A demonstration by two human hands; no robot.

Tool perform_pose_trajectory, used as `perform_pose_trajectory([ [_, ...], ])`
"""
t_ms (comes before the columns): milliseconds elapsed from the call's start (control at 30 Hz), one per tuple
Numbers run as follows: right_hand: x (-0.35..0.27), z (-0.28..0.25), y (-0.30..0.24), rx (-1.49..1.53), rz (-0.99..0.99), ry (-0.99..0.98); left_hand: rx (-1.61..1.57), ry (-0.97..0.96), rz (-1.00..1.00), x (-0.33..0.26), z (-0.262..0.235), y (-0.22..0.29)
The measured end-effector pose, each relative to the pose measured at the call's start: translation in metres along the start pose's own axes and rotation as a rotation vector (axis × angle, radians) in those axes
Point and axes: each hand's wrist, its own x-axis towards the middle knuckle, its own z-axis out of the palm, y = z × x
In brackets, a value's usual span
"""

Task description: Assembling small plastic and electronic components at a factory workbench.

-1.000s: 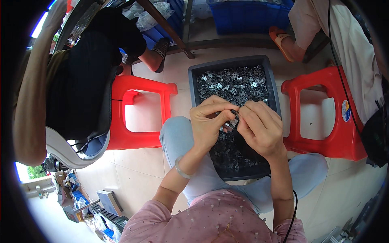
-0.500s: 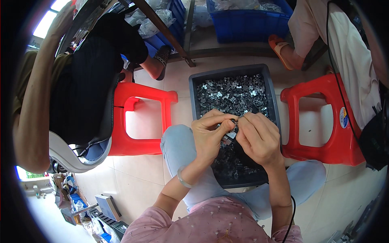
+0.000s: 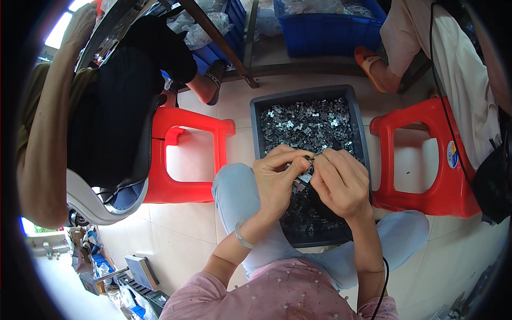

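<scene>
My left hand [image 3: 274, 178] and my right hand [image 3: 344, 184] meet above a black plastic tray [image 3: 256, 128]. Many small silvery and dark metal parts [image 3: 304, 117] fill its far half, while the near half looks darker. The left thumb and forefinger are pinched on a small metal part [image 3: 305, 177], whose exact kind is too small to make out. Closed right fingertips press against the same spot from the other side, covering most of what lies between them. Both hands are closed, and a pale bangle [image 3: 242, 236] circles my left wrist.
Red plastic stools stand left [image 3: 184, 192] and right [image 3: 421, 201] of the tray. One person sits at left; another's legs and orange sandal [image 3: 368, 68] are at right. Blue crates [image 3: 330, 37] lie behind a metal frame bar [image 3: 221, 42]. A black cable [image 3: 385, 277] runs by my right arm.
Both hands stay in the same pinched pose over the tray. Only a very slight shift of the whole view is visible.
</scene>
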Motion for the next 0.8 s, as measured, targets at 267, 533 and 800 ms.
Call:
perform_pose_trajectory([
  [267,0.001,0.0,-0.003,0.008,0.033,0.026,0.046,-0.005,0.017,0.0,-0.001,-0.002],
  [533,0.005,-0.006,-0.004,0.274,0.598,0.091,0.033,-0.19,0.053,0.009,-0.002,0.008],
  [800,0.002,0.003,-0.008,0.13,0.468,0.113,0.026,-0.089,0.012,0.008,0.003,-0.003],
])
